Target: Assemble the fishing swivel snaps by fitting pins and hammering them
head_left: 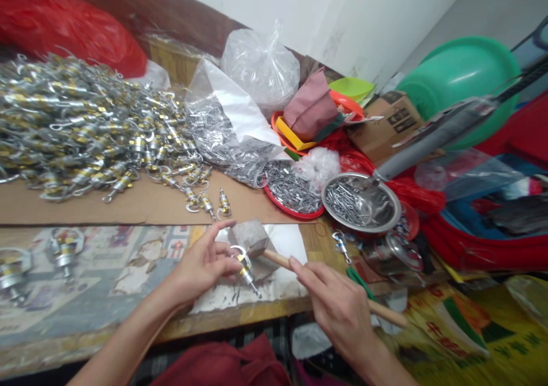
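Hammer (278, 259) was gripped by right hand (338, 300); fitting (245, 272), pinched by left hand (201, 260), completion unclear; heaped fittings (85, 123) lay beyond left hand.

fittings heap (85, 123): left of hammer (246, 234) | parts (346, 203): in bowl (382, 208)

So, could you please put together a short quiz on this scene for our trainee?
1. What is in the person's right grip?
2. True or false: in the picture, the metal bowl stands to the right of the red tray.
3. What does the left grip hold?
A) a green basin
B) a silver-and-yellow fitting
C) a red bag

Key:
1. A wooden handle
2. True
3. B
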